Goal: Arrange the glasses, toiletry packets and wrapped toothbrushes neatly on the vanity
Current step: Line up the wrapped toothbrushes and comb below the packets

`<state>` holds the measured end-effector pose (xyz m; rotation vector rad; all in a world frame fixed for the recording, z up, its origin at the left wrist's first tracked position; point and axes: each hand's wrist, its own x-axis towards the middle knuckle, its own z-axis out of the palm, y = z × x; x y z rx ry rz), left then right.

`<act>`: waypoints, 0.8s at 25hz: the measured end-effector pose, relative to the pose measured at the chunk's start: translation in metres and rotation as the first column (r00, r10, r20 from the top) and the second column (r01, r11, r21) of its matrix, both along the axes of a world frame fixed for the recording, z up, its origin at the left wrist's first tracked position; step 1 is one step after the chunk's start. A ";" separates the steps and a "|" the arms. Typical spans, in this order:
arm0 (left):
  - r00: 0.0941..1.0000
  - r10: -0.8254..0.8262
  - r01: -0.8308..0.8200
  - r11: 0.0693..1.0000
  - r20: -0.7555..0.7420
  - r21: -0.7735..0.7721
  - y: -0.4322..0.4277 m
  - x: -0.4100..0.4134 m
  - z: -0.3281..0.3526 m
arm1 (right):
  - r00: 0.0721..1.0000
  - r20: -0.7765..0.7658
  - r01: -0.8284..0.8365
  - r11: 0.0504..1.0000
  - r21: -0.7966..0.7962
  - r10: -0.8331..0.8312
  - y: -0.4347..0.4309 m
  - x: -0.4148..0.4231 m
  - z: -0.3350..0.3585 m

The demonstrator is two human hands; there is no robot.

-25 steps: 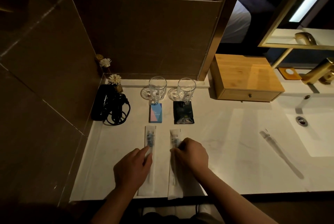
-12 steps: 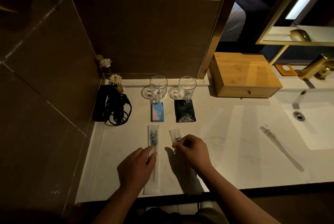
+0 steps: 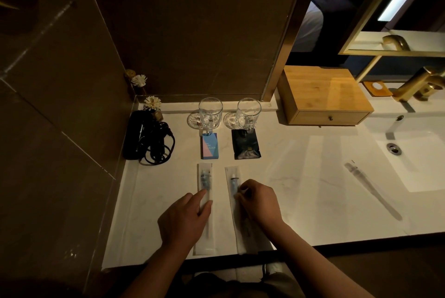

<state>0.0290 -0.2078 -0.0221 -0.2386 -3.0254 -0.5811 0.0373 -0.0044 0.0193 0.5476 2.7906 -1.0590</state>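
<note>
Both hands down on the bench (image 3: 313, 177), squaring the two brushes into a pair. Left hand (image 3: 184, 220) lies flat on the left brush (image 3: 205, 182), fingers loose, pressing rather than gripping. Right hand (image 3: 258, 204) pinches the right brush (image 3: 232, 178) near its head; that wrapper tilts slightly leftward at the top. Glasses (image 3: 210, 112) stand at the back, packets (image 3: 210, 146) just in front, lined up. Next move, I'd say: swing the right brush parallel to its neighbour, bottom ends level, then let go gently.
</note>
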 end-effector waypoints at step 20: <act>0.991 -0.074 0.084 0.993 0.111 -0.088 0.008 -0.005 0.004 | 0.989 0.048 0.141 0.986 -0.084 -0.138 -0.005 -0.013 -0.006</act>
